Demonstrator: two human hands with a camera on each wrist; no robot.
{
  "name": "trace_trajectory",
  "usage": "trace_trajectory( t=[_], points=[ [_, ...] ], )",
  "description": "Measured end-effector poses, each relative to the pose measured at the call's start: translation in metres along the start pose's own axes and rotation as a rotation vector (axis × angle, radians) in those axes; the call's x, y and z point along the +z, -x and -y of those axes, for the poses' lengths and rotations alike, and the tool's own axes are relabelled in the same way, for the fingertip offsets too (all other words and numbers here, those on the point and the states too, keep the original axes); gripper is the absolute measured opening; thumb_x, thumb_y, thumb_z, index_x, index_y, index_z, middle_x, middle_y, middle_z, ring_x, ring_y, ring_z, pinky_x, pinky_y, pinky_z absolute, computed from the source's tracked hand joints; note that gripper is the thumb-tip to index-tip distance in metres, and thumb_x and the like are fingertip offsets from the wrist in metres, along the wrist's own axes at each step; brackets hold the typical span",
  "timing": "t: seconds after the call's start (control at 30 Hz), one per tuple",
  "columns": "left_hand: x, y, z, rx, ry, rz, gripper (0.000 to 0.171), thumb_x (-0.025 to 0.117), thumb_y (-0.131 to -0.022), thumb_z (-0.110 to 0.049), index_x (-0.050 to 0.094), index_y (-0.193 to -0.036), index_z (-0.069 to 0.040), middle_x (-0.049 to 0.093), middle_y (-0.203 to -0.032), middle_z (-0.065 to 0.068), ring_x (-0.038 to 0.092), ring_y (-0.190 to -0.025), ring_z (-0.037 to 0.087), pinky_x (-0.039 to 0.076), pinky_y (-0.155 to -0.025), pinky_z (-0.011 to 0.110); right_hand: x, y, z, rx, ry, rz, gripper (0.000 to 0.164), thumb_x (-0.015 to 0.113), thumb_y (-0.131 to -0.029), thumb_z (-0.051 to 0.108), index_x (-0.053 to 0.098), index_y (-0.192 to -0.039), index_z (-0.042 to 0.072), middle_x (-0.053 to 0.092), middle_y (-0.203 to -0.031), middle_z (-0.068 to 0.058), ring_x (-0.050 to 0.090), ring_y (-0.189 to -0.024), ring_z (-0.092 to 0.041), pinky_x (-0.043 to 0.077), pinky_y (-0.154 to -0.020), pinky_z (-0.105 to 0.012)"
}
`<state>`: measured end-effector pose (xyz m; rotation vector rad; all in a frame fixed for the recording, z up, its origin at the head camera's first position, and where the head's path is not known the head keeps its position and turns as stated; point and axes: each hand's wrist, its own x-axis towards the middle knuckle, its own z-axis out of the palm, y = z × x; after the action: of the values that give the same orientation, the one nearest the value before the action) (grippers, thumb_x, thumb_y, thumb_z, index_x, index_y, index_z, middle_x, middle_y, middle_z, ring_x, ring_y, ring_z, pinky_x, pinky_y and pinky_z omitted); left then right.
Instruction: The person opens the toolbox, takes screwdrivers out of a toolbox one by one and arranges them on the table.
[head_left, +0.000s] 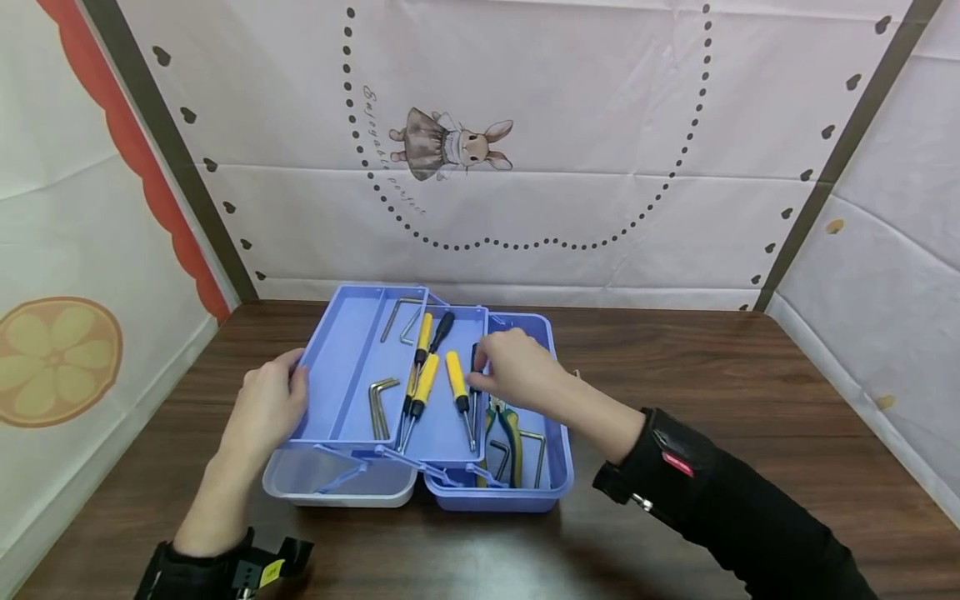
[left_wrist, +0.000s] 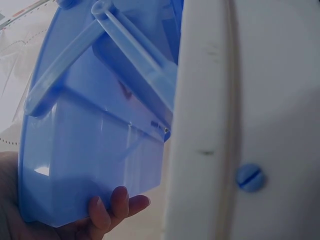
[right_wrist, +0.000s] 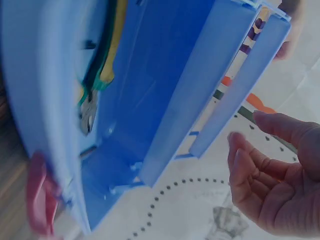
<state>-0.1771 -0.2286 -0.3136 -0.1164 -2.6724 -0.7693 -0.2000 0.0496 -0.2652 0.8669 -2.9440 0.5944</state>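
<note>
A blue fold-out toolbox stands open on the table, its trays stepped up to the left. My left hand grips the outer edge of the upper tray; in the left wrist view its fingers curl under the tray. My right hand is over the middle tray's right edge, beside a dark-handled screwdriver. In the right wrist view its thumb and fingers are loosely bent with nothing between them. Yellow-and-black screwdrivers lie in the middle tray. Pliers with green-yellow handles lie in the bottom compartment.
Hex keys lie in the upper tray, and more hex keys sit beside the pliers. Below the upper tray is a translucent lid. Hinge arms link the tiers. A printed cloth wall rises behind the wooden table.
</note>
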Motion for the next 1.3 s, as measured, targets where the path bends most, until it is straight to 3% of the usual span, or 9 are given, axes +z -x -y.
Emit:
trace_trajectory(
  t=[0.13, 0.27, 0.43, 0.7, 1.0, 1.17, 1.3],
  points=[
    [0.001, 0.0, 0.0, -0.006, 0.002, 0.005, 0.033, 0.041, -0.089, -0.001, 0.046, -0.113, 0.019, 0.051, -0.102, 0.039, 0.054, -0.088, 0.049, 0.043, -0.071, 0.057, 0.007, -0.02, 0.005, 0.072, -0.046, 0.065, 0.021, 0.062, -0.083, 0.022, 0.063, -0.07, 0.005, 0.052, -0.056, 0.003, 0.046, -0.047, -0.008, 0.037, -0.042, -0.017],
    [0.001, -0.001, -0.001, -0.011, 0.007, 0.014, 0.033, 0.04, -0.089, -0.002, 0.045, -0.114, 0.02, 0.051, -0.103, 0.039, 0.055, -0.087, 0.048, 0.044, -0.07, 0.057, 0.015, -0.035, 0.007, 0.197, -0.019, 0.121, 0.032, 0.061, -0.083, 0.027, 0.056, -0.06, 0.006, 0.042, -0.048, 0.002, 0.039, -0.042, -0.008, 0.029, -0.038, -0.017],
    [0.001, 0.0, -0.002, -0.018, 0.005, 0.016, 0.034, 0.04, -0.09, -0.002, 0.044, -0.115, 0.02, 0.05, -0.104, 0.039, 0.054, -0.088, 0.049, 0.043, -0.071, 0.057, 0.028, -0.048, 0.007, 0.306, 0.032, 0.168, 0.035, 0.064, -0.08, 0.034, 0.047, -0.062, 0.01, 0.038, -0.05, 0.001, 0.041, -0.041, -0.009, 0.03, -0.037, -0.017],
    [0.001, 0.001, -0.003, -0.015, -0.018, 0.001, 0.034, 0.04, -0.089, -0.003, 0.045, -0.114, 0.019, 0.05, -0.104, 0.038, 0.052, -0.091, 0.05, 0.042, -0.073, 0.058, 0.036, -0.05, 0.01, 0.324, 0.091, 0.184, 0.032, 0.066, -0.078, 0.036, 0.052, -0.065, 0.011, 0.038, -0.053, 0.002, 0.042, -0.047, -0.01, 0.03, -0.04, -0.019],
    [0.002, 0.002, -0.003, -0.029, -0.027, 0.013, 0.034, 0.039, -0.089, -0.003, 0.045, -0.115, 0.019, 0.05, -0.105, 0.038, 0.051, -0.092, 0.05, 0.042, -0.074, 0.058, 0.042, -0.055, 0.011, 0.36, 0.154, 0.193, 0.026, 0.066, -0.078, 0.033, 0.061, -0.09, 0.01, 0.054, -0.07, -0.001, 0.051, -0.06, -0.014, 0.038, -0.048, -0.023],
    [0.001, 0.002, -0.003, -0.019, -0.024, 0.003, 0.034, 0.04, -0.089, -0.002, 0.045, -0.114, 0.019, 0.05, -0.104, 0.038, 0.052, -0.092, 0.05, 0.042, -0.074, 0.058, 0.036, -0.054, 0.012, 0.361, 0.097, 0.19, 0.024, 0.064, -0.08, 0.032, 0.057, -0.072, 0.01, 0.048, -0.057, 0.001, 0.051, -0.049, -0.012, 0.035, -0.041, -0.02],
    [-0.001, 0.002, -0.003, -0.018, -0.025, 0.001, 0.034, 0.04, -0.089, -0.002, 0.045, -0.114, 0.02, 0.05, -0.104, 0.039, 0.051, -0.092, 0.05, 0.042, -0.074, 0.058, 0.026, -0.053, 0.013, 0.345, -0.019, 0.16, 0.037, 0.064, -0.081, 0.031, 0.045, -0.055, 0.011, 0.04, -0.045, 0.002, 0.047, -0.039, -0.01, 0.032, -0.035, -0.018]
  ],
)
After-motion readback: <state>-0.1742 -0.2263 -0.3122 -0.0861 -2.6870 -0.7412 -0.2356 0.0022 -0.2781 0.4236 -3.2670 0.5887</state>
